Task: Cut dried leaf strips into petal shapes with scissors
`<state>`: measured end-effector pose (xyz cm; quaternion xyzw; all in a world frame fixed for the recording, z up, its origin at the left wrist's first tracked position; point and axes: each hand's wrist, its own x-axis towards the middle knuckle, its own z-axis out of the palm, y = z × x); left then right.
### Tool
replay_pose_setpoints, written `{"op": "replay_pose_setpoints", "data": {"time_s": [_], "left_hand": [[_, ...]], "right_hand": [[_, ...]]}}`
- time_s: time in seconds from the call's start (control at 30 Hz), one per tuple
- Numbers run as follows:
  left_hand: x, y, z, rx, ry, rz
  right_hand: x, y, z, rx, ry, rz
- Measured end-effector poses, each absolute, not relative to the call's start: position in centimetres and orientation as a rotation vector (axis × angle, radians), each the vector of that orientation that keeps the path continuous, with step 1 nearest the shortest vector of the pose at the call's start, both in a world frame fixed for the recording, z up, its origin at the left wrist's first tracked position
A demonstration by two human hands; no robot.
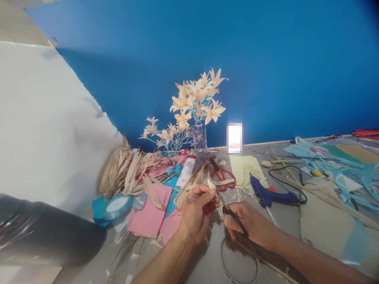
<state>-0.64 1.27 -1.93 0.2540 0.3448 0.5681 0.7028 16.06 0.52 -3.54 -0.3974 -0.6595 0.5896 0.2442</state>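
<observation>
My left hand [199,211] pinches a small pale piece of dried husk [211,184] between thumb and fingertips. My right hand [247,223] is closed around black-handled scissors [237,221], whose blades point up and left, right beside the husk piece. A large loop handle hangs below that hand. Just beyond the hands lie red-handled scissors [226,179] and long dried husk strips [194,181]. Small husk scraps are scattered around my hands.
Husk flowers [198,96] stand in a clear vase [200,142] at the back. A blue glue gun [274,194] with its cord lies right. Left are a husk bundle [115,171], ribbon roll [117,207], pink sheets [149,213] and a dark cylinder [50,232].
</observation>
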Motion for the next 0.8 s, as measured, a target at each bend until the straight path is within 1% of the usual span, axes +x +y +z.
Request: {"op": "replay_pose_setpoints", "data": {"time_s": [0.4, 0.8], "left_hand": [[-0.65, 1.21, -1.67, 0.518, 0.785, 1.279], [-0.78, 1.24, -1.67, 0.534, 0.745, 1.278]], "right_hand": [[16.13, 0.57, -3.29, -1.075, -1.852, 1.559], [16.23, 0.50, -3.74, -1.064, -1.729, 1.652]]}}
